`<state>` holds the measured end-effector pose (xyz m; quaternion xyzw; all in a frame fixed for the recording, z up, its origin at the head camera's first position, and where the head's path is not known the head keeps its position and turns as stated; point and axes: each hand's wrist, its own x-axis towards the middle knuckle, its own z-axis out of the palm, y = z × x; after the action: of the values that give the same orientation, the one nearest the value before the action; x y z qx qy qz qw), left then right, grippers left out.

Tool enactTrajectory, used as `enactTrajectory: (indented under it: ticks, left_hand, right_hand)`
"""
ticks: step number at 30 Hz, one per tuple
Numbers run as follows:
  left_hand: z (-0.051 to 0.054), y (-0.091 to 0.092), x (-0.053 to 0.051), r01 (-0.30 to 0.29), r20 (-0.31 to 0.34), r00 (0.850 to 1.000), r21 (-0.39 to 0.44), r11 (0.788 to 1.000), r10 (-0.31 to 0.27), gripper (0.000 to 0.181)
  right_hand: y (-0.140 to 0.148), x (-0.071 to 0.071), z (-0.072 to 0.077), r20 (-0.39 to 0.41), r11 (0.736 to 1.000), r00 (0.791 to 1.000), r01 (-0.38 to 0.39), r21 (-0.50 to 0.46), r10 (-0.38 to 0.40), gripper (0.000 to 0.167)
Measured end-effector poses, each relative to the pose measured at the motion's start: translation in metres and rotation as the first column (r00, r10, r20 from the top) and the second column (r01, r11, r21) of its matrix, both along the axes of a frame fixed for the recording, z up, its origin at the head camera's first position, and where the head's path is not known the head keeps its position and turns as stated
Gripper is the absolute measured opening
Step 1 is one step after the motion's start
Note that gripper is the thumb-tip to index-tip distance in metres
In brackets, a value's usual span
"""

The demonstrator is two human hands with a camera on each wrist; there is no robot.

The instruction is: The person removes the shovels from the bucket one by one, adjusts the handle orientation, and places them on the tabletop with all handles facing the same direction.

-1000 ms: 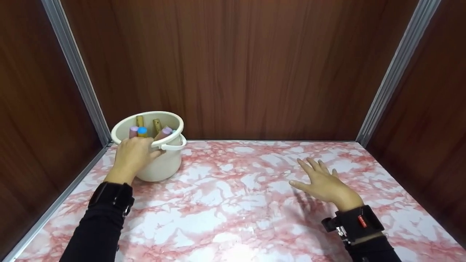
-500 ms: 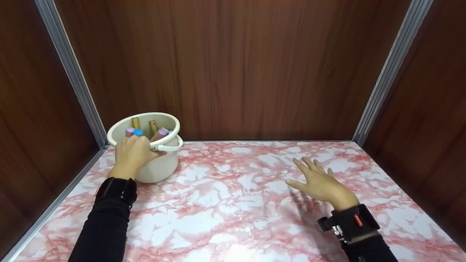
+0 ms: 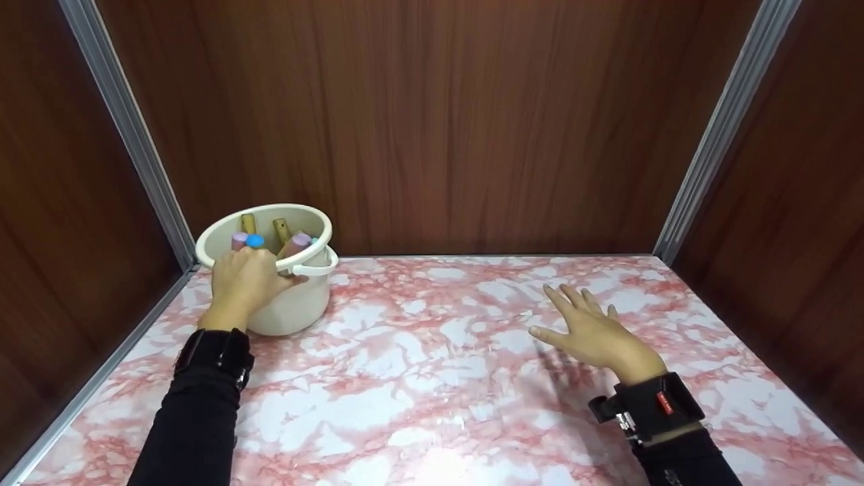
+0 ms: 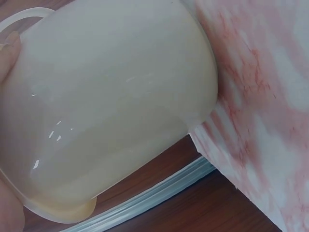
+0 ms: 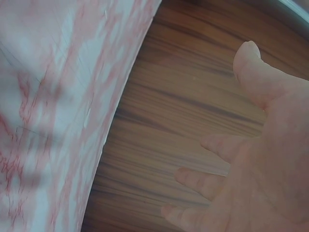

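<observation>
A cream plastic bucket (image 3: 297,304) stands at the back left of the table, its white handle (image 3: 316,270) hanging down on the right side. My left hand (image 3: 243,280) grips the near rim, fingers over the edge and thumb outside. Inside lean several stick-like pieces: yellow ones with holes (image 3: 282,231), a blue-topped one (image 3: 254,241) and purple-topped ones (image 3: 300,240). Their lower parts are hidden. The bucket wall (image 4: 111,92) fills much of the left wrist view. My right hand (image 3: 597,337) hovers over the table's right side, fingers spread, holding nothing.
The table top (image 3: 418,378) has a red and white marbled pattern. Dark wood-grain panels (image 3: 432,128) stand at the back and both sides, joined by grey metal corner strips (image 3: 128,128). The bucket is close to the back left corner.
The view has shifted slightly, so the bucket and both hands appear a little further left. The left hand keeps its grip on the rim; the right hand stays spread above the table.
</observation>
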<state>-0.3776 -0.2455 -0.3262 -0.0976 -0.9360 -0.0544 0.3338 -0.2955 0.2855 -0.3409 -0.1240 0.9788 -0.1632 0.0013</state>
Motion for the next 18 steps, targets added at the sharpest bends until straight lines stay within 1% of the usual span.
enactTrajectory:
  ticks: [6, 10, 14, 18]
  left_hand:
    - [-0.005, 0.003, 0.004, 0.025, -0.030, 0.999, -0.017, 1.000, -0.026, 0.065]
    - [-0.007, 0.006, 0.013, 0.036, -0.051, 0.998, -0.031, 0.999, -0.037, 0.065]
    - [-0.005, 0.014, 0.023, 0.041, -0.037, 0.998, -0.034, 0.999, -0.043, 0.066]
    - [-0.006, 0.027, 0.029, 0.057, -0.023, 0.998, -0.039, 0.998, -0.058, 0.066]
  right_hand:
    - [-0.001, 0.001, -0.002, -0.017, 1.000, 1.000, -0.001, 0.004, 0.001, 0.095]
    - [-0.004, -0.001, -0.003, -0.010, 1.000, 1.000, -0.006, 0.002, 0.006, 0.096]
    - [-0.005, -0.001, -0.003, -0.003, 1.000, 1.000, -0.005, -0.003, 0.005, 0.096]
    - [-0.003, 0.000, -0.003, -0.003, 1.000, 1.000, 0.000, -0.006, 0.000, 0.095]
